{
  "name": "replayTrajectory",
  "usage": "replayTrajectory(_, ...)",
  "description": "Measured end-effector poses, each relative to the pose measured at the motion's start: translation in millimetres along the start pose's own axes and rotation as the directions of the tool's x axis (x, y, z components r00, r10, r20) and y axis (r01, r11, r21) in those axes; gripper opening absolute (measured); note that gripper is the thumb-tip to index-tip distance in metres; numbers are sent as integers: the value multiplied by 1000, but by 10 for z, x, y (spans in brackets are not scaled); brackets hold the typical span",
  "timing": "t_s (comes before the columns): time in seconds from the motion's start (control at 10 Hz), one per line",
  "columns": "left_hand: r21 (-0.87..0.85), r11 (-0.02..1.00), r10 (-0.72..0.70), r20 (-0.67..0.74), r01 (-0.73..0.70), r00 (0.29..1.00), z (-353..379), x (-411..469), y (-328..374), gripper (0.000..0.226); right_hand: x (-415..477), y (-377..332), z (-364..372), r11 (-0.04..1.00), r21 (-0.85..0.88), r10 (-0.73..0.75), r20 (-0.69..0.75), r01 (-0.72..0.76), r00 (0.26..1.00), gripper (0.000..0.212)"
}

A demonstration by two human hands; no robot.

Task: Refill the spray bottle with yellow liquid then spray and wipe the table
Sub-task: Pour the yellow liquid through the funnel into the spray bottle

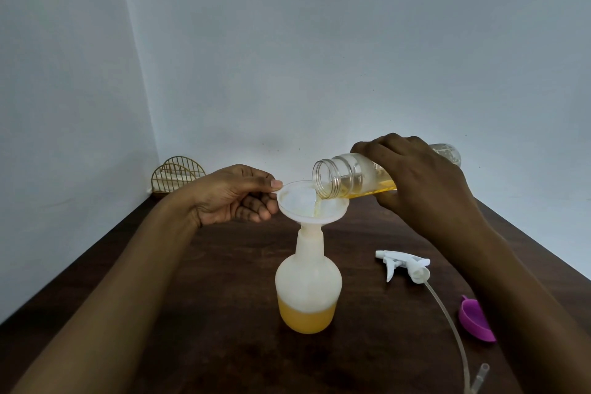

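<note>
Standing far left, a gold wire rack (177, 176); left hand (235, 193) pinches the translucent funnel (311, 203) atop the frosted spray bottle (308, 285) mid-table. Right hand (422, 176) grips a tilted clear bottle (348, 176) pouring yellow liquid (372, 191). Right: white trigger sprayer (403, 264), purple cap (475, 320).

Soft, even, dimmish light, faint shadows on the dark table (224, 265), wide-angle bending at edges, sharp focus.
</note>
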State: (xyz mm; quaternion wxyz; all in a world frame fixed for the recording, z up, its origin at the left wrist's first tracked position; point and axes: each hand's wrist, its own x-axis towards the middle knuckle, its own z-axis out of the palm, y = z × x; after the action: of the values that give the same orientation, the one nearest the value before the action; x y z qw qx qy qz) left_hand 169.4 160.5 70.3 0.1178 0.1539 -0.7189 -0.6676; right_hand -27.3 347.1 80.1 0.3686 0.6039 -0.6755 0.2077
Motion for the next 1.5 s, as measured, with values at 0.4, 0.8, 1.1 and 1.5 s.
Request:
replayTrajectory(0.4, 2, 1000, 6, 9, -6, 1000, 1, 0, 2, 41, -1, 11, 13, 1000, -8, -24, -23, 24, 999, 60)
replayTrajectory(0.8, -6, 1000, 5, 7, -5, 1000, -5, -2, -2, 42, -3, 16, 24, 1000, -8, -24, -35, 24, 999, 61)
replayTrajectory(1.1, -4, 1000, 5, 3, -5, 1000, -4, -3, -4, 43, -5, 20, 21, 999, -16, -29, -41, 29, 999, 62)
replayTrajectory(1.5, -6, 1000, 3, 3, -3, 1000, 3, -2, -4, 43, -13, 17, 29, 999, -18, -30, -44, 30, 999, 62)
